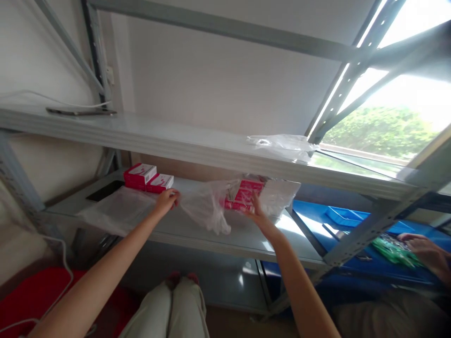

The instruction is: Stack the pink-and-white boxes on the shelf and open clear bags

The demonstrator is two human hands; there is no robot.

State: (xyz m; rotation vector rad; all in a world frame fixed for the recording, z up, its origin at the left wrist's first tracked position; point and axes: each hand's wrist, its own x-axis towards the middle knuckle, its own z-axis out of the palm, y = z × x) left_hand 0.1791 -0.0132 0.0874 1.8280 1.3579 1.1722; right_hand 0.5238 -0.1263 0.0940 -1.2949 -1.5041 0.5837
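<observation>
Red-and-white small boxes (244, 195) lie grouped inside a clear plastic bag (206, 206) on the middle shelf. My right hand (257, 213) is at the front right of these boxes, fingers stretched out and apart, touching or almost touching the bag over them. At the bag's loose left end, my left hand (168, 201) has its fingers pinched together, seemingly on the film; the fingertips are small and blurred. Just behind that hand are more red-and-white boxes (141, 174), some stacked. A flat plastic bag (121, 206) lies under and left of my left forearm.
A dark flat object (110, 190) lies left on the same shelf (169, 234). The upper shelf (183, 134) carries a phone-like device (81, 112) with a white cable and crumpled clear plastic (282, 143). Right of a metal post, another person's hand (423, 251) is beside green items (396, 251) and a blue tray (348, 216).
</observation>
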